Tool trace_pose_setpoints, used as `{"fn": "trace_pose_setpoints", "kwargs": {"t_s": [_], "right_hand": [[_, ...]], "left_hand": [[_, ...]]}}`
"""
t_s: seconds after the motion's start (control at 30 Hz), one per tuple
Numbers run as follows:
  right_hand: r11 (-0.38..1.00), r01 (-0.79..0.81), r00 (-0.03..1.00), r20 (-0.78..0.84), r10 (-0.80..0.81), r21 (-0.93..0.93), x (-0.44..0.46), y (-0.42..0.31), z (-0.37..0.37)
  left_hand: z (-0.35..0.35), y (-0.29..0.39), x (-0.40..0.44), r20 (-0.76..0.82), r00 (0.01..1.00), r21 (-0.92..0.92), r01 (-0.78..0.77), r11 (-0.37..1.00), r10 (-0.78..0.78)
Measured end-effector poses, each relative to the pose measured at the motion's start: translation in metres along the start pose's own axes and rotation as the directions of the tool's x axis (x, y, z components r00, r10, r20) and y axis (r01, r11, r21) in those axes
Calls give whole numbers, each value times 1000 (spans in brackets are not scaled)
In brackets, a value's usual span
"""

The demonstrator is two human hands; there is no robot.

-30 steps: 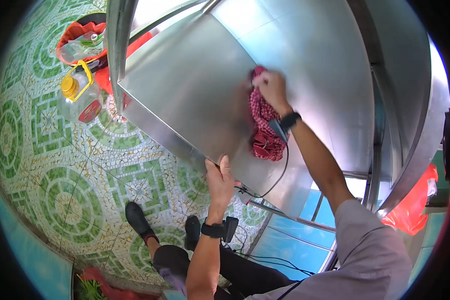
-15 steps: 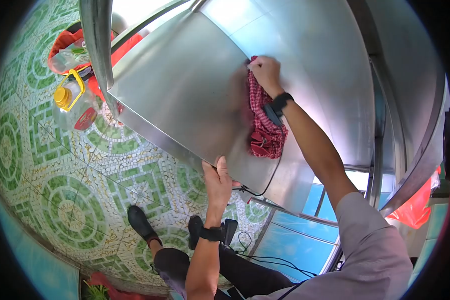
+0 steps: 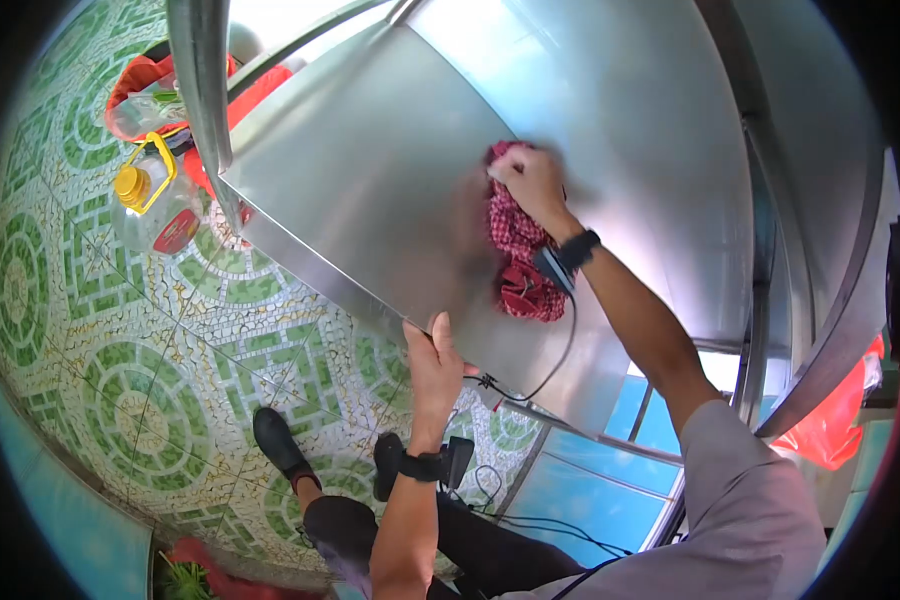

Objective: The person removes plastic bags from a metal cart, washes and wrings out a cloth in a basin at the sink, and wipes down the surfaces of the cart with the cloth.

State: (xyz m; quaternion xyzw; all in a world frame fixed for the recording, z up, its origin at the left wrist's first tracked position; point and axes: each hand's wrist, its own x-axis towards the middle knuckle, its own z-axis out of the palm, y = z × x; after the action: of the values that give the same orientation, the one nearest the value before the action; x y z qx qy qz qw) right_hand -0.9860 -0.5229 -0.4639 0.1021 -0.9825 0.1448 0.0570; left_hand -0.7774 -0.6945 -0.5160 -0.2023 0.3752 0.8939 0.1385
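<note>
My right hand is closed on the upper end of a red-and-white checked cloth. The cloth lies bunched on a shiny metal shelf, close to the corner where an upright metal panel meets it. A dark strap with a small device sits on my right wrist, and a cable hangs from it. At the shelf's near edge, my left hand grips the rim with the thumb on top. Its other fingers are mostly hidden under the edge.
Metal posts frame the shelf. On the green patterned floor stand a clear jug with a yellow cap and a red bag. Black cables trail near my legs. Another red plastic bag hangs at the right.
My right hand has moved a little toward me, and the cloth's upper part has bunched up more. My left hand stays at the shelf edge.
</note>
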Motion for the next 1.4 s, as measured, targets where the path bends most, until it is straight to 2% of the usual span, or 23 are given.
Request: {"fn": "trace_pose_setpoints", "kwargs": {"t_s": [0.07, 0.13, 0.2, 0.23, 0.27, 0.33, 0.37, 0.47, 0.5, 0.53, 0.6, 0.67, 0.73, 0.8, 0.87, 0.9, 0.93, 1.07, 1.13, 1.2, 1.27, 1.33, 1.4], "right_hand": [[997, -62, 998, 9, 62, 34, -1, -21, -3], [984, 67, 991, 100, -84, 165, -38, -59, -4], [947, 137, 989, 17, -148, 291, -69, -98, 10], [938, 166, 985, 0, -175, 306, -62, -88, 15], [963, 218, 976, -16, -218, 159, -44, -78, 20], [999, 4, 997, -83, -7, -38, 6, -72, 28], [995, 25, 994, -106, -15, 97, 8, -78, 26], [984, 138, 990, -5, -138, 111, -46, -76, 15], [979, 130, 991, -56, -123, 155, -55, -76, 16], [976, 144, 989, -51, -138, 161, -40, -77, 22], [991, 135, 986, -100, -134, -2, -3, -69, 30], [996, 88, 992, -95, -88, -3, 8, -78, 30], [983, 171, 984, -72, -165, 73, -23, -77, 24], [976, 161, 986, -64, -153, 148, -32, -73, 23], [991, 93, 995, -54, -89, 92, -12, -70, 21], [997, -9, 999, -39, 12, 73, 4, -70, 20], [997, -6, 999, -44, 9, 75, 2, -71, 18], [988, 123, 992, 1, -123, 91, -24, -72, 14], [969, 224, 974, -69, -218, 100, -24, -69, 18], [982, 142, 987, -88, -131, 124, -4, -73, 28], [999, 18, 994, -109, -13, 38, 6, -79, 30], [953, 233, 972, -8, -236, 192, -33, -94, 26], [918, 275, 961, -51, -272, 285, -53, -112, 32]], "left_hand": [[0, -5, -4, -15, 1000, 7, 14, 1000, -14], [1, -4, 3, -37, 999, -1, -8, 1000, 8], [-4, -4, 0, 21, 998, -12, 57, 998, -57], [-3, -1, -1, 26, 998, 1, 57, 998, -57], [-1, 3, 0, 25, 999, -10, 23, 1000, -23], [-5, 3, -3, 13, 1000, -10, 0, 1000, 0], [-7, 1, -2, 27, 999, -21, 20, 1000, -20], [-5, 0, -2, 40, 998, -30, 42, 999, -41], [-5, 1, 0, 25, 999, -2, 38, 999, -38], [-7, 3, 4, 12, 1000, -8, 27, 1000, -27], [-6, -1, 1, 16, 999, 16, 45, 999, -45], [-7, -1, -3, 8, 999, 20, 48, 999, -48], [-5, 3, 2, -4, 1000, 5, 26, 1000, -26], [-6, 1, 3, 5, 999, 40, 37, 999, -37], [-6, 1, 3, 19, 999, 47, 39, 998, -40], [-6, 0, 1, 21, 999, 41, 41, 998, -42], [-7, -1, 2, 21, 999, 43, 35, 998, -36], [-6, -3, 4, 2, 1000, 21, 21, 1000, -21], [-7, -3, 5, 15, 1000, 26, 16, 1000, -16], [-5, -3, 2, 9, 999, -18, 37, 999, -37], [-8, -7, -1, 31, 998, 12, 53, 999, -53], [-6, -3, 4, 46, 998, 12, 38, 999, -38], [-6, -1, 3, 60, 998, -12, 27, 1000, -26]]}}
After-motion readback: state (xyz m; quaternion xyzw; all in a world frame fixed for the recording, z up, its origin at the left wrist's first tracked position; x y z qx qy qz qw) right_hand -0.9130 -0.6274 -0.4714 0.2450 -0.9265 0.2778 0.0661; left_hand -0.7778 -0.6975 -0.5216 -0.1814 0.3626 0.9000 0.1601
